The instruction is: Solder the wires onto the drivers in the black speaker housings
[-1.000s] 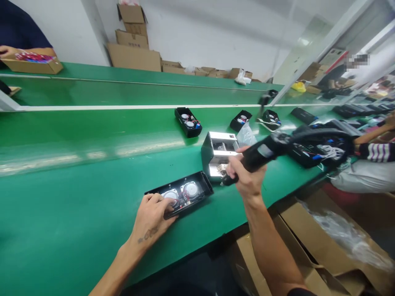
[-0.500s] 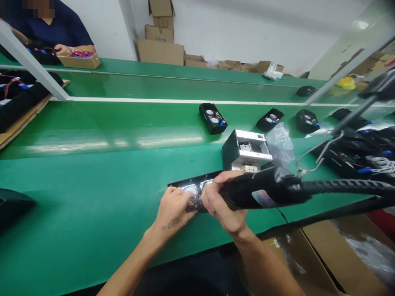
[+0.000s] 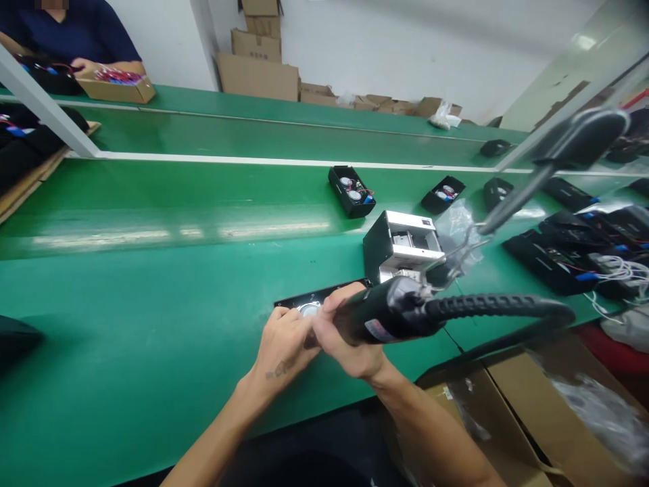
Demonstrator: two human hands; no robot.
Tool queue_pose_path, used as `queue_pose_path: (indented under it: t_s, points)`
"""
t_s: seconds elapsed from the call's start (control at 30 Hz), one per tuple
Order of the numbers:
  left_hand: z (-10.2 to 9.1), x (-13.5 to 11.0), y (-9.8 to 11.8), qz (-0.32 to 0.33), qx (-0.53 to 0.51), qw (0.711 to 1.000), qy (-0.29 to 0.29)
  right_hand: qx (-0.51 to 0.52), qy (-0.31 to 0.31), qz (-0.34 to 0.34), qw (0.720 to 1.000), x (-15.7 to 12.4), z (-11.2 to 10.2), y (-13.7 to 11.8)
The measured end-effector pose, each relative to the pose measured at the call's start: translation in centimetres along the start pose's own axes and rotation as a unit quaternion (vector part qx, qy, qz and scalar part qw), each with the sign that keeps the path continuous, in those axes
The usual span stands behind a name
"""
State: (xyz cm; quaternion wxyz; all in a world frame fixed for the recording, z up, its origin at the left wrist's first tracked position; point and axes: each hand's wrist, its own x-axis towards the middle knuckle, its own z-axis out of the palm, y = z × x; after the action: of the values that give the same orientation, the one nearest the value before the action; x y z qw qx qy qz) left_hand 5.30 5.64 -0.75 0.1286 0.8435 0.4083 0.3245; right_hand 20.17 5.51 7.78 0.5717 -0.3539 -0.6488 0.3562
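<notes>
- Head camera looks down on a black speaker panel lying flat on the green belt, near its front edge and just ahead of the person; one round silver speaker cone shows, while the hands cover the rest.
- Left hand rests on the panel's near side with its fingers bent toward the tool's tip. Whether they pinch anything cannot be told.
- Right hand is wrapped tight around the barrel of a black electric screwdriver, which lies almost level with its tip down at the panel, between the two hands.
- A thick ribbed cable leaves the screwdriver's rear and curves off to the right.
- Just behind the panel stands a silver and black box, with a clear plastic bag beside it.
- Further up the belt lie other open black speaker units, well apart from one another.
- Below the belt edge on the right sit open cardboard cartons.
- At the far left, another person in a dark blue top has a hand at a shallow cardboard tray.
</notes>
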Motion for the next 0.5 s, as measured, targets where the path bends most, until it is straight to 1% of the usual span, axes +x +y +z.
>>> queue_pose_path:
  t_s: [0.07, 0.1, 0.2, 0.3, 0.37, 0.43, 0.5]
  points:
    - [-0.1, 0.0, 0.0, 0.006, 0.001, 1.0, 0.018, -0.037, -0.002, -0.043, 0.998, 0.3, 0.0, -0.3]
    - [-0.1, 0.0, 0.0, 0.011, 0.001, 1.0, 0.029, -0.042, -0.004, -0.052, 0.998, 0.4, 0.0, -0.4]
    - [-0.7, 0.3, 0.3, 0.019, 0.0, 0.999, 0.045, -0.041, -0.027, -0.035, 0.998, 0.3, -0.1, -0.2]
    - [-1.1, 0.5, 0.8, 0.0, -0.004, 0.999, 0.037, -0.076, -0.046, -0.035, 0.995, -0.2, -0.2, 0.3]
    - [-0.9, 0.4, 0.9, -0.013, -0.006, 0.999, 0.038, -0.089, -0.05, -0.03, 0.994, -0.4, -0.1, 0.5]
    - [-0.5, 0.1, 0.7, -0.012, -0.001, 0.999, 0.049, -0.072, -0.049, -0.019, 0.996, -0.3, 0.0, 0.3]
    - [-0.1, -0.2, 0.1, -0.01, 0.004, 0.999, 0.047, -0.023, -0.048, -0.006, 0.999, -0.1, -0.6, -0.3]
